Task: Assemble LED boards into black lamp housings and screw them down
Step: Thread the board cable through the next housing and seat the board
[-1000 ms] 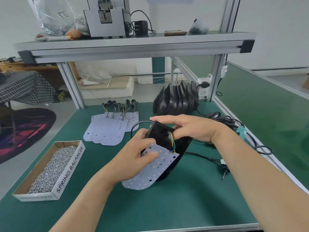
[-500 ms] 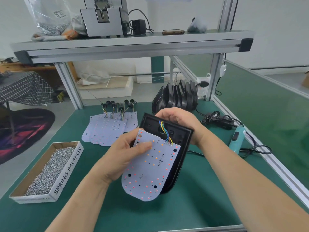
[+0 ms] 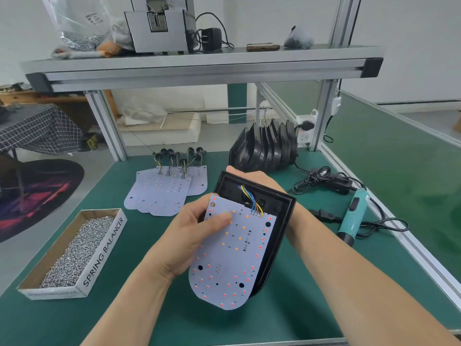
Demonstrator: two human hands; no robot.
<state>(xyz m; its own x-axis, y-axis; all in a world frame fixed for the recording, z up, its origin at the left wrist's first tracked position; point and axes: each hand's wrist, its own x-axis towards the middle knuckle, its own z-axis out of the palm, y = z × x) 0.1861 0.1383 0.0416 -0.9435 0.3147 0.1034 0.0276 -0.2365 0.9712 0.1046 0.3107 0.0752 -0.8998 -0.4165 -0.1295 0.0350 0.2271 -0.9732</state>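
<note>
Left hand [image 3: 184,237] tight on LED board [image 3: 237,260] edge, right hand [image 3: 253,175] curled round housing [image 3: 283,221] rim — green mat [image 3: 219,320] below.

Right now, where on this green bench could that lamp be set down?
Bare mat shows along the front edge, between the screw box and the right rail. The back right is crowded: stacked housings, coiled cables, teal screwdriver. Spare boards fill the back left.

Screw box [image 3: 74,253] at left on the bench [image 3: 149,308]; spare boards [image 3: 162,193] behind centre; stacked housings [image 3: 264,153] right of them; screwdriver [image 3: 354,216] far right; LED board [image 3: 232,258] lies on housing [image 3: 282,236], front centre.
</note>
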